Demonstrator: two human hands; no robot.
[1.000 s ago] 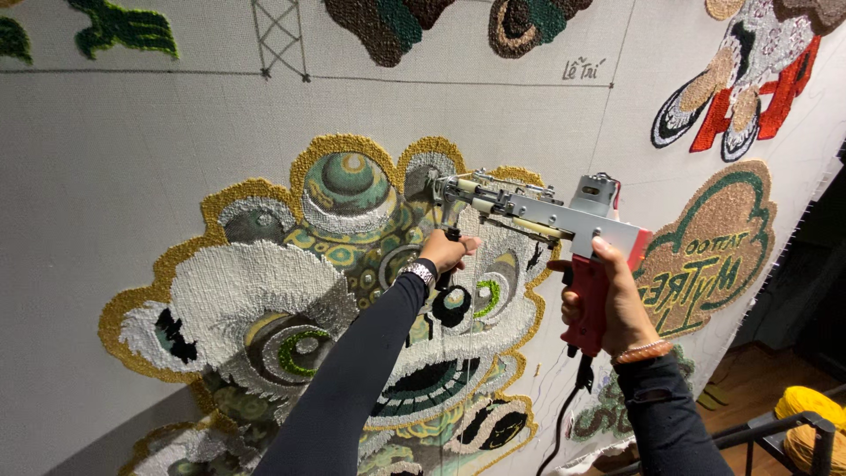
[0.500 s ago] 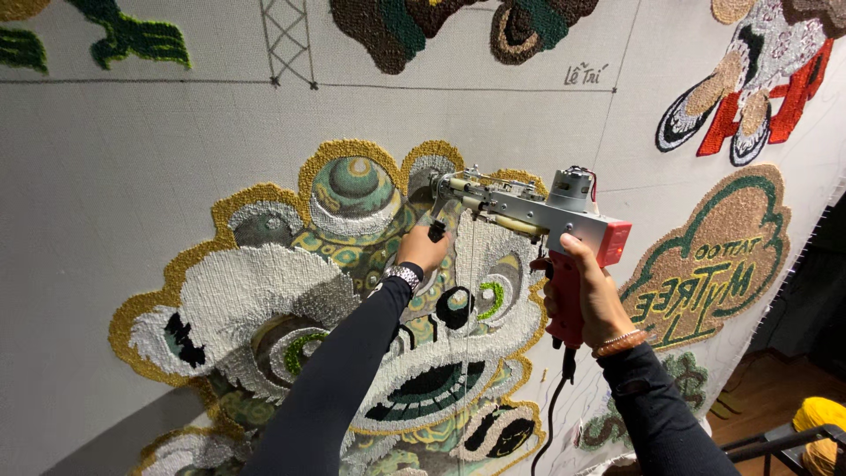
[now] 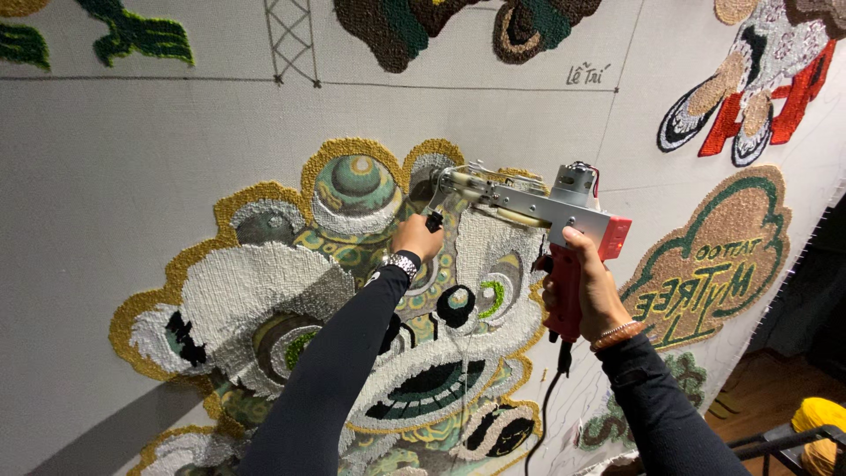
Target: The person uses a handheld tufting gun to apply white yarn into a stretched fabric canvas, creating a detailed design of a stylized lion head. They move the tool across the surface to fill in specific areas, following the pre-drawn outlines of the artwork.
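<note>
A tufting gun (image 3: pixel 538 210) with a red handle and silver body is pressed nose-first against a stretched white cloth (image 3: pixel 132 150). My right hand (image 3: pixel 589 286) grips the red rear handle. My left hand (image 3: pixel 418 236) is closed on the small black front handle under the gun's nose. The nose sits on a tufted lion-head design (image 3: pixel 352 300) in gold, grey, green and white yarn, near its upper middle. Both arms wear black sleeves; a watch is on the left wrist, a bead bracelet on the right.
Other tufted pieces fill the cloth: a green-and-gold badge (image 3: pixel 714 264) at right, a red-and-white figure (image 3: pixel 758 88) at upper right, dark shapes along the top. A black power cord (image 3: pixel 546 405) hangs from the gun. A yellow yarn ball (image 3: pixel 820 419) sits low right.
The gun and both hands have moved up and a little left across the lion head, from beside its eye to near its upper middle.
</note>
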